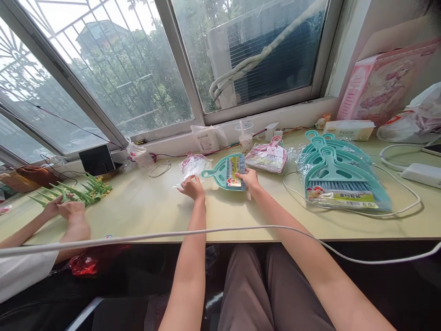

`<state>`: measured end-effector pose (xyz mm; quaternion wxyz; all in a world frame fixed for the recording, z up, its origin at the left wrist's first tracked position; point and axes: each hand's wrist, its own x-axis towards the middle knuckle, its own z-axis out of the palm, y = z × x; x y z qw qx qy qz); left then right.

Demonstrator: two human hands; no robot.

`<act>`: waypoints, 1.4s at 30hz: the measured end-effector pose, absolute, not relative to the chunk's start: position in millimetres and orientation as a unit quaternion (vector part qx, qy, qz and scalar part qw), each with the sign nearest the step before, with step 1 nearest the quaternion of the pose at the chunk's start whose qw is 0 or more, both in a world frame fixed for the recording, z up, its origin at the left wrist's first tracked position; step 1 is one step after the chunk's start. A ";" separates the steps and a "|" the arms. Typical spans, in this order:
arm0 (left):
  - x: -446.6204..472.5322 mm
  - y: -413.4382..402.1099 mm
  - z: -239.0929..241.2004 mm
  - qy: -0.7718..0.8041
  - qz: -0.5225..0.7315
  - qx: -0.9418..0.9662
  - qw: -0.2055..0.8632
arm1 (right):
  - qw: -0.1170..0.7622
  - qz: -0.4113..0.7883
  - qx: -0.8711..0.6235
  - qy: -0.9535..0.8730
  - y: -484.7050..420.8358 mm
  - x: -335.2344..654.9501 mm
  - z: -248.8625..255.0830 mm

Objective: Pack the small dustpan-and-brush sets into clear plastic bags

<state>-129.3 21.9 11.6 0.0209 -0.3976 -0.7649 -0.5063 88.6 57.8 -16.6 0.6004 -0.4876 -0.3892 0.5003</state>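
Note:
My right hand (250, 179) grips the wide edge of a teal dustpan-and-brush set (220, 171), which has a yellow-green printed label across its blue bristles. The set's handle points left, toward my other hand. My left hand (193, 187) is closed, its fingertips pinching the edge of a clear plastic bag (198, 166). This crinkled film lies over a pink dustpan handle (190, 156). To the right, bagged pink dustpan sets (267, 157) lie together. Farther right, several bagged teal dustpan sets (339, 177) overlap in a row.
A white cable (255, 228) crosses in front of my forearms. Along the window stand a drink cup (245, 138), a white packet (207, 139) and a tissue pack (349, 130). At the left, another person's hands (70, 208) hold green artificial plants (84, 192). A tablet (97, 159) stands behind them.

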 end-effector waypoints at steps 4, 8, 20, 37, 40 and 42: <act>-122.7 18.8 16.4 -0.722 -0.526 -0.449 0.015 | 0.577 0.535 -0.488 -0.378 48.6 82.7 -5.1; -115.5 15.1 17.0 -0.659 -0.533 -0.531 0.009 | 0.599 0.530 -0.491 -0.345 41.1 79.4 0.1; -89.3 -1.6 26.6 -0.534 -0.584 -0.608 -0.065 | 0.643 0.575 -0.446 -0.239 38.1 74.5 1.2; -79.5 9.8 7.3 -0.412 -0.425 -0.535 -0.602 | 0.657 0.450 -0.518 -0.311 38.1 69.3 -0.9; -80.4 9.5 10.1 -0.377 -0.420 -0.530 -0.632 | 0.667 0.461 -0.512 -0.283 40.8 70.0 -1.1; -81.6 10.5 13.4 -0.350 -0.464 -0.509 -0.634 | 0.668 0.467 -0.506 -0.281 41.7 68.6 -1.5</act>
